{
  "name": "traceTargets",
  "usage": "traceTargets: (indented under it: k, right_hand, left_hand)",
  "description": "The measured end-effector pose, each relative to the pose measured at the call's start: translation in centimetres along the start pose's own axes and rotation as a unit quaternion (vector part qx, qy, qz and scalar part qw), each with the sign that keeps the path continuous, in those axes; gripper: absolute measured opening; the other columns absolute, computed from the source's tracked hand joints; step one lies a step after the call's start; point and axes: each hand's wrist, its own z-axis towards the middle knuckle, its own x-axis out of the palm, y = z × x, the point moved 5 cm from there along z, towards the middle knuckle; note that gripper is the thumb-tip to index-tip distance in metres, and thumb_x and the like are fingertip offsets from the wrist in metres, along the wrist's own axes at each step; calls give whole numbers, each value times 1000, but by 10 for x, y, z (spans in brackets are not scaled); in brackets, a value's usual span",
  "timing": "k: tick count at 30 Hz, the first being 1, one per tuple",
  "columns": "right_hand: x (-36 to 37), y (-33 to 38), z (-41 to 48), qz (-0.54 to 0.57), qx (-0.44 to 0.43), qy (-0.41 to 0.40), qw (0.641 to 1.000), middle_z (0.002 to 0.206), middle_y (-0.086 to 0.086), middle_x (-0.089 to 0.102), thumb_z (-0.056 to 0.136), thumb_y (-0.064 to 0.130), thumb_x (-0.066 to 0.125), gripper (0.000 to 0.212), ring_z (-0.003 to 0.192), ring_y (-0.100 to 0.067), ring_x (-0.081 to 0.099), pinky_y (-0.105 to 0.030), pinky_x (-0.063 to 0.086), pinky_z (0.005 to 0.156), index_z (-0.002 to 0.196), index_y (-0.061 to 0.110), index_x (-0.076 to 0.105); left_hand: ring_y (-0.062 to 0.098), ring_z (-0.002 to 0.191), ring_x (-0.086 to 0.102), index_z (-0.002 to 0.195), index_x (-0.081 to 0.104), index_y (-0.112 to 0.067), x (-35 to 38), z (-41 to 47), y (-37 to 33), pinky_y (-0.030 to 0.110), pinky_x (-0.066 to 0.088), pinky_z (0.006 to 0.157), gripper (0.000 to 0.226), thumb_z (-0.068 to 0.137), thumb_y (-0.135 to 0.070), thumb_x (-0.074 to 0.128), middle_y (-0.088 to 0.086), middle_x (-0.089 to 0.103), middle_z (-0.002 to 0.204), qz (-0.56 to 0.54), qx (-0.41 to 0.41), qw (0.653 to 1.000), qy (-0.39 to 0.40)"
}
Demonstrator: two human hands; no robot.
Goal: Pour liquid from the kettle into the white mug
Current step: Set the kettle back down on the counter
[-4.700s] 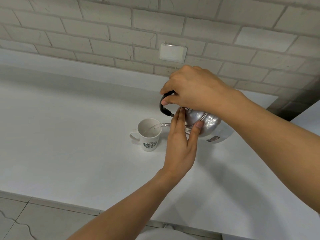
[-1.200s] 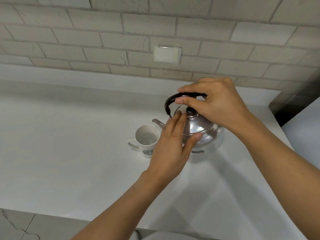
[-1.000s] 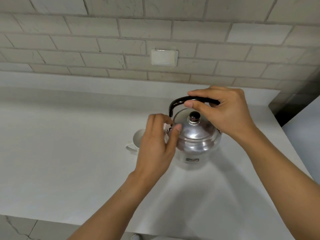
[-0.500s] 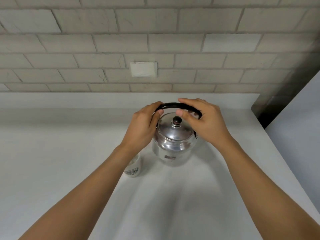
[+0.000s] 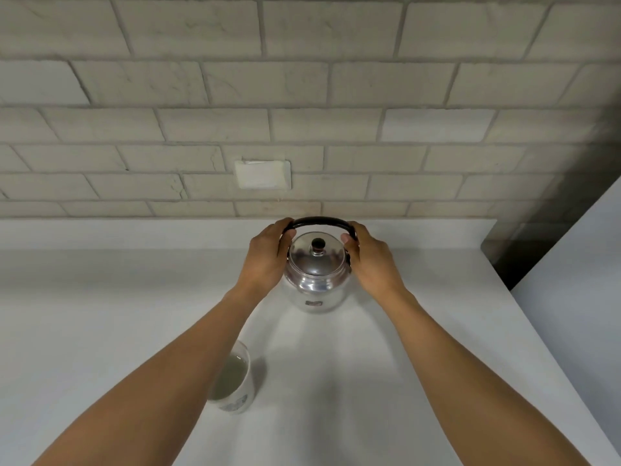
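The counter (image 5: 336, 381) runs white and bare to the brick wall (image 5: 302, 95), with a blank plate (image 5: 262, 174) set in it. The kettle (image 5: 316, 280) stands upright near the back, lid on, its black handle (image 5: 319, 220) arched overhead. The mug (image 5: 233, 381) sits well apart from it, nearer the person and partly hidden under the left forearm, with pale liquid inside — so the pour looks done.

What remains, by my reading, is to let the kettle settle: ease both hands off together, straight up and outward, so the handle does not swing. Then draw the left arm back high enough to clear the mug's rim.

The left hand (image 5: 267, 260) cups the kettle's left side, fingers curled onto the handle's left end. The right hand (image 5: 369, 260) mirrors it on the right end — both grasping loosely, not clenched.
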Motion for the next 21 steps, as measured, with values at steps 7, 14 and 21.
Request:
traceTargets:
  k: [7,14,21]
  right_hand:
    - [25,-25,29,14,5,18,1000,92,-3,71,109,40,40,36,88,-26,68,-33,51,75,137,21,52]
    - [32,-34,36,39,-6,9,999,90,0,70,108,36,47,34,84,-21,69,-26,47,70,137,21,56]
    - [38,-39,43,84,20,18,996,101,-3,72,107,35,50,40,96,-22,70,-17,45,73,146,28,50]
  left_hand:
    - [31,108,68,136,63,-11,24,29,29,37,53,97,31,112,-21,47,9,72,120,2,-13,1000,14]
    - [28,103,68,134,64,-12,30,36,44,43,57,96,29,111,-23,49,-2,68,113,-48,-33,998,22]
    - [24,99,67,138,58,-17,37,45,56,36,56,89,30,111,-28,48,-4,67,115,-52,-44,997,34]
